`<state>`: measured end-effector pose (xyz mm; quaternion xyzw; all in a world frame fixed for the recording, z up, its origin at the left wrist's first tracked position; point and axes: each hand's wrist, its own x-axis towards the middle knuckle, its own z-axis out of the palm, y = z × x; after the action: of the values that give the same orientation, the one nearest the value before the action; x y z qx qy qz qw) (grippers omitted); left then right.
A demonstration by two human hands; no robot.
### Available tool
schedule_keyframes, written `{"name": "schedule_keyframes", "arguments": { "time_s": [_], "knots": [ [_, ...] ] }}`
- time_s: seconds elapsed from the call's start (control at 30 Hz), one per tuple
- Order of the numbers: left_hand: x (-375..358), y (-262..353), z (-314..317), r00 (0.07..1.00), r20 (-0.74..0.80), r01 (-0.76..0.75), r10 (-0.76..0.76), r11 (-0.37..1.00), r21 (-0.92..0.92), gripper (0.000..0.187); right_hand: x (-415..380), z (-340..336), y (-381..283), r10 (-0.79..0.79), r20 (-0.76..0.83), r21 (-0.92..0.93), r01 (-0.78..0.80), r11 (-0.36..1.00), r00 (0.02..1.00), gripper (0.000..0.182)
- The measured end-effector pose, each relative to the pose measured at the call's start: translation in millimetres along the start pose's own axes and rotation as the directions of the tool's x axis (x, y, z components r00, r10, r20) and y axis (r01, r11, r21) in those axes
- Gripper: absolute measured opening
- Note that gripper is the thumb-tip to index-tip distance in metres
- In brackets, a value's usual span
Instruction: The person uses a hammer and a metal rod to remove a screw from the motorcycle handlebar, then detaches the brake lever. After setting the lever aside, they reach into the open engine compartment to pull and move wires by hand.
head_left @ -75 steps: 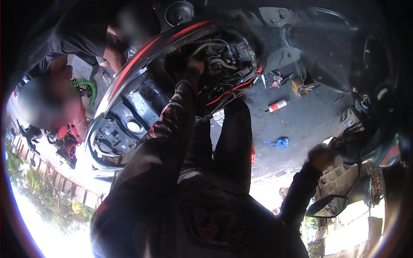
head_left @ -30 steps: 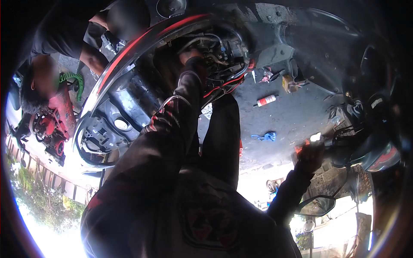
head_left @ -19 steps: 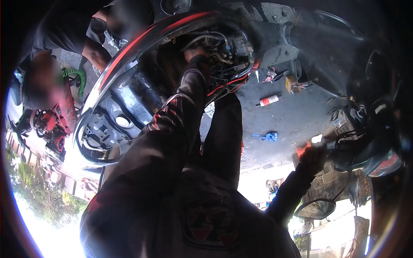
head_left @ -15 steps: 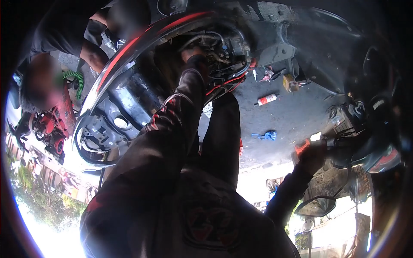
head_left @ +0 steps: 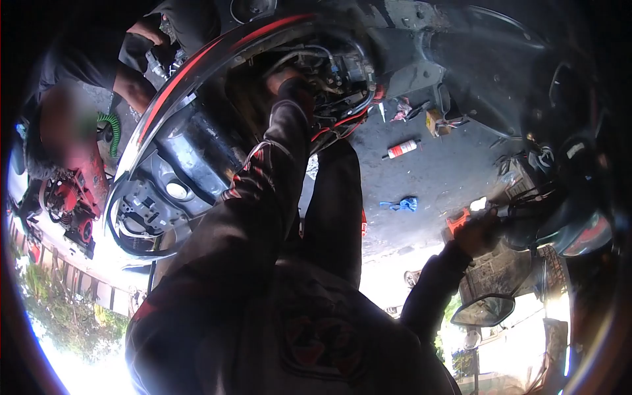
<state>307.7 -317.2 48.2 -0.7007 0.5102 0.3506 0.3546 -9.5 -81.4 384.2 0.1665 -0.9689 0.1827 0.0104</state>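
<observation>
In the head view my left hand (head_left: 282, 80) reaches into the open body of a scooter. It is beside the hoses and metal parts of the engine bay (head_left: 339, 82), and its fingers are dark and partly hidden. My right hand (head_left: 479, 235) is closed around the handlebar grip (head_left: 503, 227) at the right. Below that hand is a rear-view mirror (head_left: 484, 311). Left of my left forearm are a dark shiny underseat compartment (head_left: 197, 151) and a round light cap (head_left: 176, 191). A red-striped side panel (head_left: 191, 69) curves along the far side.
Another person (head_left: 79, 59) bends over a red machine (head_left: 82, 197) at the left, near a green coiled hose (head_left: 114, 131). On the floor lie a red-and-white can (head_left: 403, 149), a blue cloth (head_left: 403, 204) and a small box (head_left: 436, 123). An orange object (head_left: 457, 220) shows beside my right hand.
The view has shifted slightly, moving most things a little left. My left hand stays inside the engine bay and my right hand stays at the handlebar grip.
</observation>
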Motion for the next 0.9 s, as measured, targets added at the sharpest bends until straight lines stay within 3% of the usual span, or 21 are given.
{"name": "schedule_keyframes", "arguments": {
  "time_s": [0.1,0.13,0.17,0.2,0.23,0.27,0.3,0.33,0.47,0.5,0.53,0.57,0.63,0.67,0.73,0.77,0.83,0.87,0.9],
  "knots": [
    [3.6,-3.0,12.9,0.999,-0.046,-0.028,0.029,0.999,0.022,0.037,10.6,-6.5,26.2,-0.093,0.006,0.111,0.092,0.990,0.996,0.022],
    [9.3,-4.5,19.4,0.995,-0.094,-0.035,0.042,0.996,0.079,0.035,21.8,-15.6,48.2,0.081,0.336,0.579,-0.273,0.768,0.938,0.026],
    [15.9,-5.5,23.9,0.994,-0.104,-0.035,0.043,0.997,0.076,0.035,31.3,-25.2,70.0,0.030,0.666,0.711,-0.647,0.277,0.745,0.030],
    [24.4,-7.2,29.1,0.993,-0.119,-0.009,0.010,1.000,0.010,0.036,30.3,-23.7,63.6,-0.100,0.768,0.635,-0.772,-0.014,0.633,0.032],
    [35.8,-10.4,37.4,0.991,-0.131,0.016,-0.023,0.998,-0.054,0.036,29.2,-22.3,56.8,-0.225,0.839,0.439,-0.861,-0.258,0.496,0.034],
    [58.1,-18.5,57.5,0.991,-0.133,0.017,-0.023,0.999,-0.050,0.036,15.6,-15.0,8.0,0.075,0.769,0.632,-0.773,0.053,0.634,0.032],
    [88.4,-29.6,88.5,0.990,-0.135,0.033,-0.048,0.993,-0.110,0.038,7.5,-12.5,-17.3,0.307,0.557,0.657,-0.635,0.406,0.772,0.030],
    [83.9,-31.3,84.3,0.988,-0.135,0.048,-0.072,0.984,-0.170,0.041,21.9,-16.5,-4.2,-0.275,0.870,0.444,-0.893,0.079,0.408,0.020],
    [7.5,-5.1,9.4,0.999,-0.044,-0.004,0.006,0.998,0.059,0.036,22.0,-14.1,25.3,-0.389,0.823,0.501,-0.852,0.153,0.414,0.031],
    [4.2,-3.2,4.9,1.000,0.001,-0.009,0.009,0.997,0.080,0.035,10.6,-15.4,-2.3,-0.053,0.788,0.603,-0.752,0.266,0.613,0.028],
    [3.0,-1.8,3.2,0.999,0.042,-0.015,0.011,0.995,0.101,0.034,2.3,-15.1,-24.5,0.258,0.603,0.638,-0.650,0.413,0.755,0.026],
    [10.2,-3.2,14.1,0.999,0.044,-0.017,0.013,0.995,0.103,0.034,-1.3,-14.0,-37.1,0.261,0.601,0.638,-0.650,0.413,0.756,0.026],
    [25.2,-6.5,30.6,0.996,-0.064,0.057,-0.055,0.998,0.029,0.033,-3.3,-8.4,-53.5,0.405,0.481,0.600,-0.629,0.495,0.777,0.009],
    [26.5,-7.3,28.8,0.996,-0.065,0.057,-0.056,0.998,0.026,0.033,2.8,-9.7,-37.0,0.402,0.481,0.601,-0.627,0.496,0.779,0.009],
    [4.4,-7.8,-0.6,0.990,0.137,-0.047,0.042,0.998,0.037,0.037,16.4,-13.1,-1.3,0.160,0.681,0.649,-0.690,0.320,0.715,0.011],
    [0.7,-9.9,2.4,0.990,0.133,-0.044,0.039,0.999,0.032,0.037,18.1,-15.4,3.2,0.153,0.683,0.650,-0.689,0.319,0.714,0.011],
    [-0.2,-17.5,17.3,0.994,-0.065,-0.085,0.088,0.995,0.047,0.041,13.7,-15.6,-15.9,-0.142,0.788,0.613,-0.738,0.282,0.600,0.026],
    [1.4,-21.9,24.5,0.986,-0.133,-0.094,0.101,0.994,0.052,0.043,10.7,-16.5,-6.3,-0.150,0.791,0.609,-0.741,0.282,0.593,0.026],
    [6.9,-28.2,30.5,0.974,-0.163,-0.163,0.160,0.987,-0.004,0.045,6.3,-17.1,11.5,-0.015,0.699,0.668,-0.645,0.370,0.715,0.034]
  ]
}}
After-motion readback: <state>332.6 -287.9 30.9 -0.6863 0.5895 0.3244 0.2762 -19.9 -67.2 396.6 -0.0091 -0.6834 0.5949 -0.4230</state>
